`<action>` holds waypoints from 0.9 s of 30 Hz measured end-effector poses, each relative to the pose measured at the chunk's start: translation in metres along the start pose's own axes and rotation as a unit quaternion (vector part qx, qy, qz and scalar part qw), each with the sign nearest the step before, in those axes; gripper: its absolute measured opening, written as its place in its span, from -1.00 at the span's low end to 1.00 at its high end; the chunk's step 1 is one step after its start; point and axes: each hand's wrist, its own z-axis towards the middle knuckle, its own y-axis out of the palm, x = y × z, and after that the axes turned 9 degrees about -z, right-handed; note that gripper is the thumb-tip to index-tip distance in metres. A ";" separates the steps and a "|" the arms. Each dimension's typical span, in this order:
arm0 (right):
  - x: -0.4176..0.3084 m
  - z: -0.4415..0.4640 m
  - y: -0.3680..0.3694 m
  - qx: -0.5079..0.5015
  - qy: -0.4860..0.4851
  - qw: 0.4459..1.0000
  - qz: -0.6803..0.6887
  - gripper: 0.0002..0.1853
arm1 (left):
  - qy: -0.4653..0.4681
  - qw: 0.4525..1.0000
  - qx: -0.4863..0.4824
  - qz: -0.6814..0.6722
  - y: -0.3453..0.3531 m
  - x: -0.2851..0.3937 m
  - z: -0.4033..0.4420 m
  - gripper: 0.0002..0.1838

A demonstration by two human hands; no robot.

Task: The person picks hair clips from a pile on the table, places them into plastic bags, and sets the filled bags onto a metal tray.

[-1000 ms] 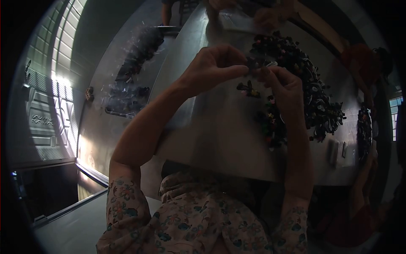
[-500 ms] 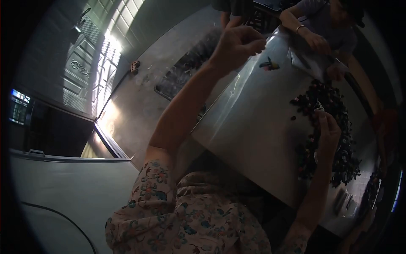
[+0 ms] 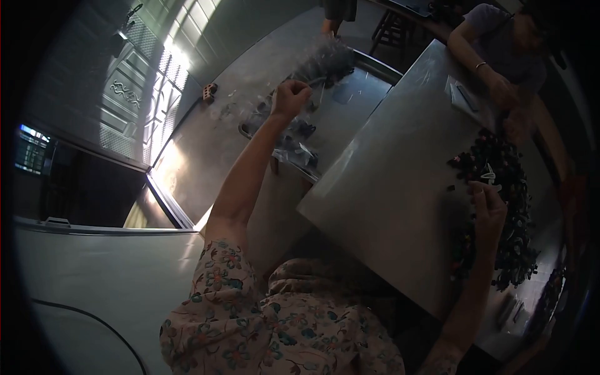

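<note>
My left hand [image 3: 291, 100] is stretched out over a tray [image 3: 375, 67] beside the table. Its fingers are curled closed; a faint clear smear beside them may be film, but what they hold cannot be made out. Over the table, my right hand [image 3: 490, 212] pinches a small white looped piece [image 3: 489, 175] between thumb and fingers. That hand is at the near edge of a large pile of small dark pieces [image 3: 500, 153], with bits of red and white among them. Clear plastic bags [image 3: 294, 140] with dark contents lie in the tray.
A co-worker's arm [image 3: 494, 81] rests across the far side of the table [image 3: 375, 187], near a flat clear packet [image 3: 462, 97]. Another person's legs [image 3: 331, 25] stand beyond the tray. A stool [image 3: 390, 31] is at the back.
My left hand has moved left from above the table to over the tray. The small colourful bundle seen on the table is gone from there. My right hand still holds the white piece.
</note>
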 end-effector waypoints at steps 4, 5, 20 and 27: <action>0.003 0.000 0.002 -0.002 -0.001 1.000 -0.003 -0.77 | -0.056 0.996 0.020 0.063 0.007 -0.051 -0.016 -0.81; 0.003 0.000 0.002 0.001 -0.003 1.000 -0.003 -0.77 | -0.077 0.992 0.026 0.093 0.009 -0.061 -0.019 -0.81; 0.000 -0.001 0.001 -0.001 -0.006 1.000 -0.006 -0.79 | 0.008 0.909 0.089 0.408 -0.007 -0.094 -0.050 -0.72; -0.023 -0.005 -0.009 0.036 -0.046 0.998 -0.003 -0.80 | 0.202 0.904 0.061 0.371 -0.004 -0.057 -0.024 -0.57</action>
